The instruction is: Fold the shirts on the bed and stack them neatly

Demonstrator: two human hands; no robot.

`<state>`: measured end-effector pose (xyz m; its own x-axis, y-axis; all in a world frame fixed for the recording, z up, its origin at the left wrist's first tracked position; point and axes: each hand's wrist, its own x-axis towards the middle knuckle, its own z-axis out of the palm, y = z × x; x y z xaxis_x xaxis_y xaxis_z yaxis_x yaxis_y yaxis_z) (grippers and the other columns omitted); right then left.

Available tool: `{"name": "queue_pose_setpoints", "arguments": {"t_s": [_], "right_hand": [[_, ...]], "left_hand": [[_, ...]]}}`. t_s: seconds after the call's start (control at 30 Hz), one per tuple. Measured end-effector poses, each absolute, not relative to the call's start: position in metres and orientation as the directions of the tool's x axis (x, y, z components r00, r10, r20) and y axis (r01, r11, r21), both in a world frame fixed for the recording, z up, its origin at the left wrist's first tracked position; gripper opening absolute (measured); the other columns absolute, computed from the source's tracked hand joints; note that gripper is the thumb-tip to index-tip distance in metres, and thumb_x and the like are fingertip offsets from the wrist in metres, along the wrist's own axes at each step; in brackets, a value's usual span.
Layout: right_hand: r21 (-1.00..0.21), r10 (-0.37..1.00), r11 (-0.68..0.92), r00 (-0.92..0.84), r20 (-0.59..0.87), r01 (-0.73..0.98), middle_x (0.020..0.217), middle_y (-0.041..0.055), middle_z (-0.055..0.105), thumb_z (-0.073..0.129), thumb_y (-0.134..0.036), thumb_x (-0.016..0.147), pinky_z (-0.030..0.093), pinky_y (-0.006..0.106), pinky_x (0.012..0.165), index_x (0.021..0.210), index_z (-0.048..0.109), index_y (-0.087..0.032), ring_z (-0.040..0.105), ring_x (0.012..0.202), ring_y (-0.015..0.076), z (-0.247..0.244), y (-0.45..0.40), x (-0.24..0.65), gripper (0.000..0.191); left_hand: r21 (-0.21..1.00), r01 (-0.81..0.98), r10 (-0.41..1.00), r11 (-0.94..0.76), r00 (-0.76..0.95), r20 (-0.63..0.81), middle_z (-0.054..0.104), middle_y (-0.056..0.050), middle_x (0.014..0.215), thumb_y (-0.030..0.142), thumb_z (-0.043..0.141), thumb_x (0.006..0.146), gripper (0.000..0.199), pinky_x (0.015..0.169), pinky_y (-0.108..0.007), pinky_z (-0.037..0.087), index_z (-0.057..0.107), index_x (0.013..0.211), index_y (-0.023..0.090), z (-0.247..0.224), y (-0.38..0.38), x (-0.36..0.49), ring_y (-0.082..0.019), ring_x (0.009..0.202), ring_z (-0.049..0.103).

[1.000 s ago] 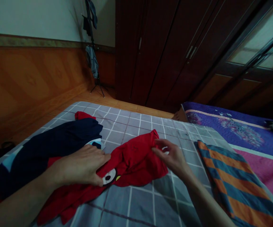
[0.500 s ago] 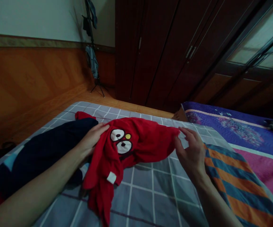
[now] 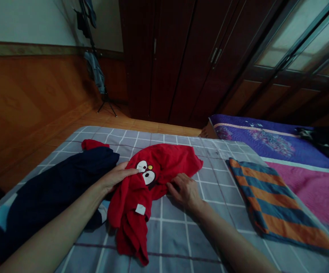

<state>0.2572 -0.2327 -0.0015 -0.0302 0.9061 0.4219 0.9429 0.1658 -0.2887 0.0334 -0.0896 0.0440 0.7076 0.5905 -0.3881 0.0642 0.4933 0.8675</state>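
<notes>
A crumpled red shirt (image 3: 167,161) with cartoon eyes, a yellow dot and a white tag lies across a grey checked bedspread (image 3: 178,235). My left hand (image 3: 120,175) is closed on its left side, thumb on top by the eyes and the other fingers mostly hidden under the cloth. At the lower edge of the shirt, my right hand (image 3: 185,191) has its fingers curled in, thumb and fingertips pinching the fabric. Dark navy clothing (image 3: 64,185) lies bunched to the left, beneath and beside my left forearm.
An orange and blue striped folded cloth (image 3: 278,204) lies on the bed's right side. Beyond it is a second bed with a purple and pink cover (image 3: 266,138). A dark wardrobe (image 3: 175,60) and a coat stand (image 3: 94,53) stand past the bed's far edge.
My right hand has let go of the shirt's right end and come left to its lower edge. The right end has dropped onto the bed. My left thumb now lies nearer the eyes.
</notes>
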Motion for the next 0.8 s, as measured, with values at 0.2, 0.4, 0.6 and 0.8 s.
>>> {"name": "queue_pose_setpoints", "arguments": {"t_s": [0.2,0.4,0.6,0.8], "right_hand": [[-0.256,0.907,0.154,-0.034,0.419,0.954,0.071,0.0054,0.057,0.046,-0.032,0.092,0.034,0.028,0.059,0.074,0.058,-0.018,0.05,0.066,0.0168,-0.003,-0.234,0.254,0.025],[-0.254,0.902,0.162,-0.038,0.43,0.954,0.072,0.0052,0.057,0.046,-0.032,0.091,0.034,0.028,0.059,0.076,0.059,-0.018,0.05,0.066,0.0165,-0.002,-0.236,0.253,0.024],[-0.271,0.901,0.168,-0.036,0.432,0.948,0.07,0.0058,0.057,0.048,-0.031,0.09,0.035,0.029,0.059,0.074,0.059,-0.018,0.05,0.065,0.0171,-0.003,-0.236,0.255,0.024],[-0.467,0.921,0.219,-0.024,0.388,0.857,0.068,0.0042,0.059,0.048,-0.034,0.089,0.037,0.028,0.059,0.075,0.062,-0.019,0.052,0.064,0.0162,0.001,-0.247,0.236,0.025]], "left_hand": [[0.854,0.15,0.45,0.498,0.797,-0.403,0.071,-0.012,0.104,0.032,0.078,0.068,0.046,0.089,-0.039,0.052,0.063,0.108,0.014,0.047,-0.088,0.022,-0.027,0.095,0.068],[0.882,0.264,0.302,0.39,0.868,-0.393,0.069,-0.012,0.11,0.028,0.075,0.07,0.043,0.095,-0.04,0.048,0.064,0.109,0.013,0.052,-0.09,0.018,-0.028,0.102,0.065],[0.864,0.05,0.572,0.501,0.73,-0.374,0.07,-0.009,0.109,0.027,0.07,0.076,0.041,0.087,-0.033,0.054,0.059,0.115,0.018,0.042,-0.097,0.03,-0.024,0.1,0.066],[0.856,0.006,0.638,0.517,0.664,-0.39,0.07,-0.008,0.107,0.028,0.068,0.078,0.037,0.083,-0.031,0.056,0.06,0.113,0.019,0.04,-0.104,0.035,-0.024,0.097,0.067]]}}
